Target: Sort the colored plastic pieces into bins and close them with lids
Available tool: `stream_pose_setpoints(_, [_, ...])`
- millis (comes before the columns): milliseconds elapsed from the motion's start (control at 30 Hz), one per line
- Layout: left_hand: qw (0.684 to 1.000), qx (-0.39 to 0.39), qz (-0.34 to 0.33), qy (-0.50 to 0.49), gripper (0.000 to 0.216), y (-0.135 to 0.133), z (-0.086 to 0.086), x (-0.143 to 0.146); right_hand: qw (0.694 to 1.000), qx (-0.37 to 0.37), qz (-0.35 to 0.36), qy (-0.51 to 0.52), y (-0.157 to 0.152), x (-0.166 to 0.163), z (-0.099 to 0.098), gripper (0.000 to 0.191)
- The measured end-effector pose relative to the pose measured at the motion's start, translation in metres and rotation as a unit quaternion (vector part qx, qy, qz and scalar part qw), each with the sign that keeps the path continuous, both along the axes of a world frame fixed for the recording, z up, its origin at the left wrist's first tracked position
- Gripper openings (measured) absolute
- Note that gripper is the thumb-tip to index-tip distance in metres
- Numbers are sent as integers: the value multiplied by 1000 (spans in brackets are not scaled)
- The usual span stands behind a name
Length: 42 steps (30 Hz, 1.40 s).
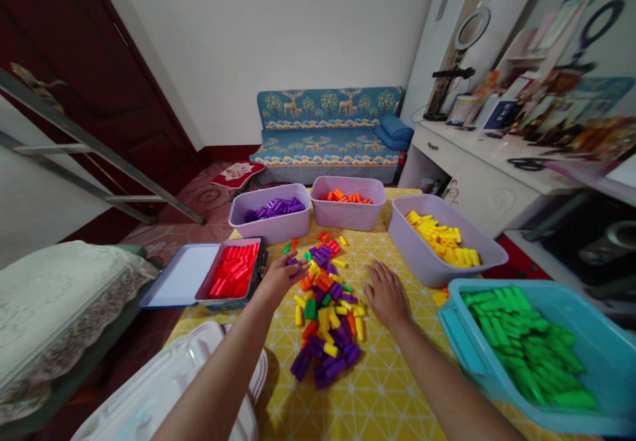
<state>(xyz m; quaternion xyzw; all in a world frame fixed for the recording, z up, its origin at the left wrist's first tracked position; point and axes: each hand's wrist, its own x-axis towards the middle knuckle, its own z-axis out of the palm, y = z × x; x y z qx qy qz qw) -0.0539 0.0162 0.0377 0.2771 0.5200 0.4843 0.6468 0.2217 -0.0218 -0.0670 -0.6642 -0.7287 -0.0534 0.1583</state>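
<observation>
A mixed pile of short tube-shaped plastic pieces [325,315] in purple, yellow, orange, red and green lies on the yellow tablecloth [382,388]. At the pile's upper left, my left hand [281,279] has its fingers closed around a purple plastic piece [292,262]. My right hand [387,293] rests on the cloth to the right of the pile, fingers apart and holding nothing. Purple pieces [278,208] fill one lilac bin [268,229] behind the pile. Orange pieces [345,196] lie in a second lilac bin [348,216].
On the right stand a lilac bin [415,255] of yellow pieces and a turquoise tub [464,342] of green ones. An open-lidded box [258,272] holds red pieces at left. White lids [183,368] lie near my left forearm. A sofa [322,143] stands beyond the table.
</observation>
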Motion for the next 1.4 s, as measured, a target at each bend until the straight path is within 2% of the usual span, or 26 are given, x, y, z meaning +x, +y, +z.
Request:
stream_pose_setpoints(67, [999, 29, 12, -23, 35, 8, 5, -7, 1000, -2, 0, 0, 0, 0, 1, 46])
stream_pose_setpoints(167, [999, 49, 8, -4, 19, 15, 9, -15, 1000, -1, -1, 3, -1, 0, 1, 46])
stream_pose_setpoints(333, [996, 24, -48, 77, 9, 30, 18, -21, 1000, 2, -1, 11, 0, 0, 1, 46])
stream_pose_setpoints(433, [988, 16, -54, 143, 11, 53, 37, -26, 1000, 1, -3, 11, 0, -1, 1, 46])
stream_pose_setpoints(567, [981, 36, -21, 192, 8, 94, 70, -37, 1000, 0, -4, 15, 0, -1, 2, 46])
stream_pose_setpoints(633, [976, 44, -8, 212, 8, 112, 80, -42, 1000, -3, -5, 17, -1, -1, 2, 47])
stream_pose_setpoints(700, [971, 47, 1, 233, 11, 124, 83, -46, 1000, -6, -6, 17, -1, -2, 3, 47])
stream_pose_setpoints(900, [953, 67, 32, 292, 19, 143, 66, -54, 1000, -5, -4, 17, 0, -1, 2, 46])
stream_pose_setpoints(1100, [927, 161, 33, 338, 30, 139, 45, -55, 1000, -5, -3, 16, 0, 0, 1, 46])
stream_pose_setpoints(1233, [910, 198, -44, 361, 24, 124, 23, -44, 1000, -6, -1, 17, 0, -1, 1, 46])
stream_pose_setpoints(1400, [871, 201, -148, 424, 25, 99, -20, -28, 1000, -12, -6, 20, 0, -2, 2, 46])
